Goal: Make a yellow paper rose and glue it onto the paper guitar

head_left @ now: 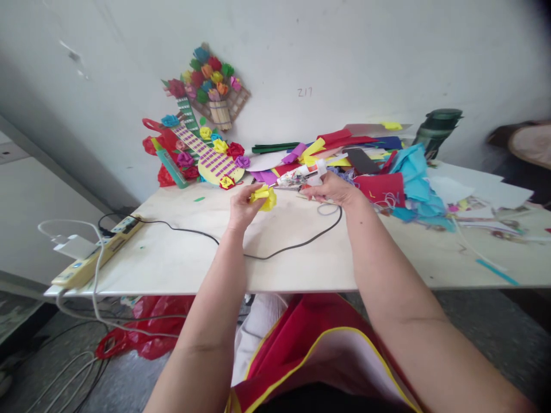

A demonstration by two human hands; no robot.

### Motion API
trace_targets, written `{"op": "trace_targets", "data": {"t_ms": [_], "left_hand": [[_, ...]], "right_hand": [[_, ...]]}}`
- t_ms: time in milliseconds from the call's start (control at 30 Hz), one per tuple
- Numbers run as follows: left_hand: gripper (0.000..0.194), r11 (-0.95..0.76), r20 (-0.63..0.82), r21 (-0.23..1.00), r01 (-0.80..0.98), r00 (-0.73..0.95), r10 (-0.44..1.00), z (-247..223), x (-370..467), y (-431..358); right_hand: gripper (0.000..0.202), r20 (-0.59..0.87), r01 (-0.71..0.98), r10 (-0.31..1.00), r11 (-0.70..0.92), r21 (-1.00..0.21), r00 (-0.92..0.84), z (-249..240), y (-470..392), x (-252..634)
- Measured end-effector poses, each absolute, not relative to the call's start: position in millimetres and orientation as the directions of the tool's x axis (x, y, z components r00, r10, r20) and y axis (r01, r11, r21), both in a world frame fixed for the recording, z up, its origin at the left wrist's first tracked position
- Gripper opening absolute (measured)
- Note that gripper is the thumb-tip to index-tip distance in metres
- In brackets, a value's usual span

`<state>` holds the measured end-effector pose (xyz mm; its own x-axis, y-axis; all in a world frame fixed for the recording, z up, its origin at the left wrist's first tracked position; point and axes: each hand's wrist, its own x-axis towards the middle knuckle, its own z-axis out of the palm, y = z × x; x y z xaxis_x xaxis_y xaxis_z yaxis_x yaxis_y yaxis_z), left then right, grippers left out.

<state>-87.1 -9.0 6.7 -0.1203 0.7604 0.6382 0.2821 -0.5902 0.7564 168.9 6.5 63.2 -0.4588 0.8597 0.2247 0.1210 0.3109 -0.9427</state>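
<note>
My left hand is closed on a yellow crepe-paper flower, pinched between thumb and fingers just above the table. My right hand is wrapped round a white glue gun, partly hidden by the fingers. Its nozzle points left and comes close to the flower; whether they touch I cannot tell. From under my right hand a black cord loops across the table to the left. Behind both hands lie folded paper sheets in several colours.
At the left edge lies a power strip with a white charger. A guitar-shaped craft with paper flowers and a green glue bottle stand back left. Blue crepe paper and a dark green bottle are at the right.
</note>
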Motion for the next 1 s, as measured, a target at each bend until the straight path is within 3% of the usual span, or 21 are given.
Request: {"op": "trace_targets", "data": {"t_ms": [400, 1000], "left_hand": [[0.035, -0.621, 0.715, 0.658, 0.426, -0.094, 0.693, 5.8, -85.8, -9.9], [0.031, -0.612, 0.753, 0.598, 0.518, -0.102, 0.650, 6.8, -79.7, -10.2]], "right_hand": [[0.025, 0.222, 0.236, 0.874, 0.347, -0.908, -0.432, 64.0, 6.4, 166.9], [0.030, 0.284, 0.408, 0.888, 0.425, -0.808, -0.362, 62.7, 7.9, 161.0]]}}
